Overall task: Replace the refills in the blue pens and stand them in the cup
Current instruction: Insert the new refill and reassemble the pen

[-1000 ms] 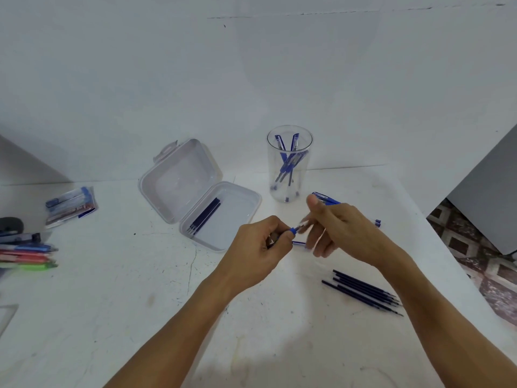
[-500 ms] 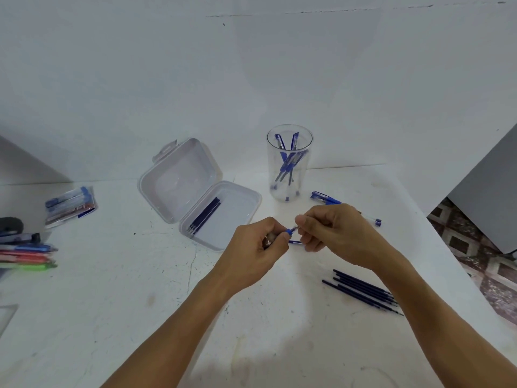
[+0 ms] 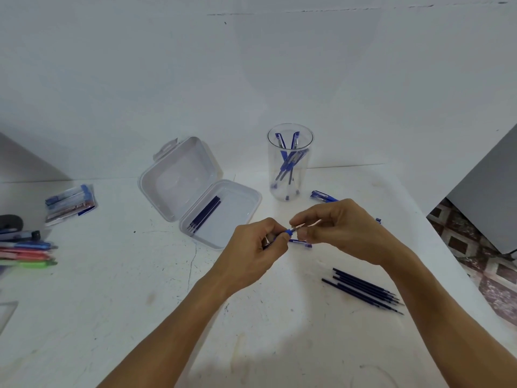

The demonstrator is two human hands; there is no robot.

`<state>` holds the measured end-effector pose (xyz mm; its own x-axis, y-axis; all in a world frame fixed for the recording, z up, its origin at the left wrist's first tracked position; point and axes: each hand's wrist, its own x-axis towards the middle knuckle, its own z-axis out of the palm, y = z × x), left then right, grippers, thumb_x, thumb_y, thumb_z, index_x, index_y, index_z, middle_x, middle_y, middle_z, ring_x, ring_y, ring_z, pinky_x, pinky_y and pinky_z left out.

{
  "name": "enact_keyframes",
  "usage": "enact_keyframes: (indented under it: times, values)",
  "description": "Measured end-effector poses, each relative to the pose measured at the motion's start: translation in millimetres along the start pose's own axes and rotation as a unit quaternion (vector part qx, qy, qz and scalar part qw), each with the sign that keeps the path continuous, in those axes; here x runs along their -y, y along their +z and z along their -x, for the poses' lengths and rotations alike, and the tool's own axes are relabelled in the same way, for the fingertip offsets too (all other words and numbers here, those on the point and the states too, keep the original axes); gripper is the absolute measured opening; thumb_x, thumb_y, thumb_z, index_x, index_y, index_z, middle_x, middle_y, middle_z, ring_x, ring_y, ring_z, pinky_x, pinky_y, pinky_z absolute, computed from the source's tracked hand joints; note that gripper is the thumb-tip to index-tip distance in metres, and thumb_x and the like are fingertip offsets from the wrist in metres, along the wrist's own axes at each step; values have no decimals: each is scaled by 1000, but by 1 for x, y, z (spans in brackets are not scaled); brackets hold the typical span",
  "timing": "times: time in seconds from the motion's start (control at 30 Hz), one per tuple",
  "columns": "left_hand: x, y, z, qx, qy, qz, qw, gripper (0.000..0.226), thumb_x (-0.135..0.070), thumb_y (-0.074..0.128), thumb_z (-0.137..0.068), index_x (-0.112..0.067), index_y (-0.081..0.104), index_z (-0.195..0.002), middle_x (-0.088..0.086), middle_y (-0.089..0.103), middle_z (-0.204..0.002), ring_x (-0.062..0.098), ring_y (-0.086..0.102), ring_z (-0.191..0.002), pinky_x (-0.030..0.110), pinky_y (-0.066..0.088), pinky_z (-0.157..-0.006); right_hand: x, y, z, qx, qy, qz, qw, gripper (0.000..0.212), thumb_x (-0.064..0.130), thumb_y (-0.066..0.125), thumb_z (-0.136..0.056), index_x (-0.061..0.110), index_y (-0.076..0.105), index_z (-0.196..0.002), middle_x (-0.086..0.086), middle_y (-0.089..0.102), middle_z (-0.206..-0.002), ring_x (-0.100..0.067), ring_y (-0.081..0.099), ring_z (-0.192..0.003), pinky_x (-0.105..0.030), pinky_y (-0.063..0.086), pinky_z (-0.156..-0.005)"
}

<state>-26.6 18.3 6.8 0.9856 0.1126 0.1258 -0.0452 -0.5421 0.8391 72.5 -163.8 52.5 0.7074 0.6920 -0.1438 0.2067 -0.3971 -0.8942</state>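
Observation:
My left hand (image 3: 258, 243) is closed around one end of a blue pen (image 3: 288, 233), whose blue grip shows between my hands. The fingers of my right hand (image 3: 340, 229) pinch the thin front end of the same pen, just above the table. Under my hands lies a short blue pen part (image 3: 301, 242). Another blue pen (image 3: 321, 196) lies behind my right hand. The clear cup (image 3: 304, 182) stands at the back with several blue pens upright in it. Several loose dark blue refills (image 3: 363, 291) lie to the right, under my right forearm's side.
An open clear plastic box (image 3: 233, 222) left of the cup holds a few refills (image 3: 205, 214). A packet of pens (image 3: 70, 203) and coloured pens (image 3: 26, 253) lie at the far left. The table's right edge (image 3: 436, 242) drops to a tiled floor.
My right hand has lowered and curled toward my left hand, its fingers now pinching the pen's front end. The left hand has stayed almost still.

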Motion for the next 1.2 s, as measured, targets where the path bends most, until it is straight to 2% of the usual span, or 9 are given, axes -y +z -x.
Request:
enact_keyframes:
  times: [0.1,0.27,0.37,0.5,0.67,0.77,0.9,1.07,1.2]
  values:
    - [-1,0,0,1,-1,1,1000,8,-29,58,-96,-27,65,-91,-7,59,-67,6,44,-51,23,41,-51,0,0,-1,-12,9,-24,1000,23,23,73,-87,22,73,-110,5,77,-95,-16,75,-81,-34,61,-82]
    - [0,0,1,11,-7,9,1000,12,-27,59,-95,-20,68,-94,-5,62,-67,8,44,-50,27,41,-50,-2,4,0,-21,-16,-27,999,9,10,69,-90,12,77,-94,-3,77,-82,-20,74,-79,-30,60,-80]
    - [0,-1,2,16,-12,13,1000,12,-27,58,-95,-22,68,-93,-3,64,-69,10,45,-50,31,42,-49,-1,2,1,-11,-26,-26,999,19,1,73,-84,15,77,-96,4,78,-88,-11,74,-85,-20,56,-80]
    - [-3,-1,2,14,-15,21,1000,13,-27,57,-96,-21,68,-94,-3,67,-72,8,47,-50,23,42,-50,-1,1,2,-3,-11,-55,998,43,14,80,-79,27,68,-118,3,75,-107,-11,73,-94,-30,58,-86]
    - [0,1,2,22,-19,18,999,13,-27,58,-95,-20,68,-94,-1,65,-71,8,44,-49,26,41,-49,-4,2,1,-26,-19,0,999,6,17,71,-89,16,76,-92,-1,76,-81,-17,74,-77,-27,59,-80]
    - [0,0,4,23,-22,17,999,12,-26,59,-95,-20,69,-94,-1,65,-70,6,43,-48,21,39,-48,-3,2,1,-16,-22,-2,1000,14,6,75,-84,17,77,-92,5,77,-84,-9,73,-81,-16,53,-74]
    - [-3,-1,3,21,-27,29,999,14,-27,57,-95,-19,69,-94,-2,66,-71,6,45,-50,18,39,-49,-4,1,2,-22,-11,-44,999,35,15,81,-78,25,72,-110,7,76,-100,-8,74,-89,-20,56,-76]
    - [-2,-1,1,28,-24,30,999,14,-27,58,-95,-18,69,-97,-1,66,-72,9,46,-51,26,43,-51,-4,-2,3,-21,-12,4,1000,6,14,73,-87,18,74,-92,0,76,-77,-13,73,-76,-15,52,-72]
    - [-1,-1,2,38,-42,53,997,14,-26,56,-97,-21,69,-98,-5,69,-75,9,51,-54,22,44,-52,-5,6,-1,-31,-10,58,998,11,24,65,-93,17,73,-91,0,75,-74,-12,71,-66,-21,58,-72]
